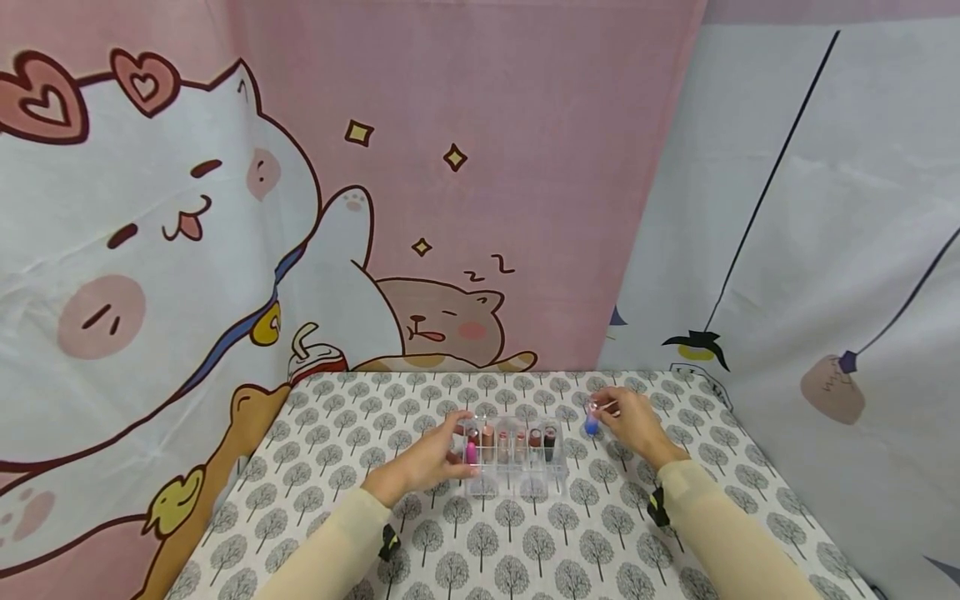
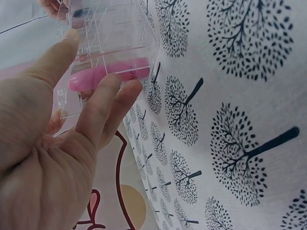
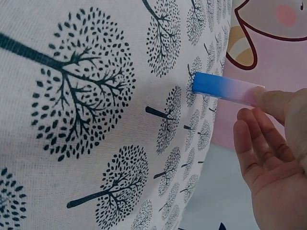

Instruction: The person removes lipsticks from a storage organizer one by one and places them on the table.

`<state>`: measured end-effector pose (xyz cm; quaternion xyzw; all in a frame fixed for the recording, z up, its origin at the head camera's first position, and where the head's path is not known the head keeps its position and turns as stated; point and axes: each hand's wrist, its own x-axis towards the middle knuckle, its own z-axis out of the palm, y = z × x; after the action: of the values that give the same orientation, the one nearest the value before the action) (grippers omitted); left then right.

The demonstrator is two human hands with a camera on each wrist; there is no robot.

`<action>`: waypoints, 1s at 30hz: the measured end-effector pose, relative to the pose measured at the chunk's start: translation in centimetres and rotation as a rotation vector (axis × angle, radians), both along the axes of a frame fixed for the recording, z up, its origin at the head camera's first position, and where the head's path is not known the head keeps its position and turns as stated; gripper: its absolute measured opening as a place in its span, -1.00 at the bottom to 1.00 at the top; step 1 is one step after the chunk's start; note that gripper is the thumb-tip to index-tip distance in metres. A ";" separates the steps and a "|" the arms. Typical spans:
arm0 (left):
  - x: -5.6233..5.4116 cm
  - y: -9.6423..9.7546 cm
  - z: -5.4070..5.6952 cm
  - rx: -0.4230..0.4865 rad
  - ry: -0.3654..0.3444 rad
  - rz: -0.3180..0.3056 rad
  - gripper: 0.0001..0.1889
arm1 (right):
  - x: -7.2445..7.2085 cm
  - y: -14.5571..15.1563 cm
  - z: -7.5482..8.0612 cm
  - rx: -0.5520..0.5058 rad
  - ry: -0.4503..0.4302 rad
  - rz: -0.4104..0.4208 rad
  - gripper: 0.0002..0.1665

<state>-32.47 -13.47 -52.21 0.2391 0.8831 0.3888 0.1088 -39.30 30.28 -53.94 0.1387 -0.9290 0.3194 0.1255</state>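
A clear plastic lipstick organizer [image 1: 516,482] stands on the table, its back compartments filled with a row of lipsticks [image 1: 521,447]. At its left end my left hand [image 1: 422,463] grips the side, thumb at the near edge and fingers behind. A bright pink lipstick tube [image 2: 108,74] stands in the compartment beside those fingers. To the right of the organizer, my right hand [image 1: 632,421] pinches the top of a slim blue-to-pink lipstick box [image 3: 216,87] between thumb and forefinger. The box's blue end points down, close over the tablecloth. The other right fingers are loosely bent.
A white tablecloth [image 1: 487,542] with dark tree prints covers the table. Behind it hangs a pink and white cloth [image 1: 525,167] with cartoon cats, meeting the table's back edge. A pale hanging [image 1: 862,292] runs along the right side.
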 end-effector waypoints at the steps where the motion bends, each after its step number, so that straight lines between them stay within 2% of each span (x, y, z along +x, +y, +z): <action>1: 0.0 0.0 0.0 0.002 0.000 -0.001 0.12 | 0.0 0.0 0.0 -0.003 -0.004 -0.004 -0.59; 17: 0.0 0.0 0.0 0.006 0.010 -0.008 0.14 | 0.8 0.1 0.3 0.023 0.036 -0.032 -0.58; 24: 0.0 0.0 -0.1 0.001 0.009 0.006 0.14 | 1.3 -0.4 0.8 0.027 0.098 -0.031 -0.62; 30: 0.1 0.2 -0.1 0.036 -0.001 0.006 0.11 | 1.7 -1.1 1.3 0.037 0.142 -0.040 -0.63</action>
<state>-32.40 -13.28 -52.27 0.2379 0.8767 0.4050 0.1038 -37.59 29.15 -52.69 0.1448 -0.9260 0.2892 0.1947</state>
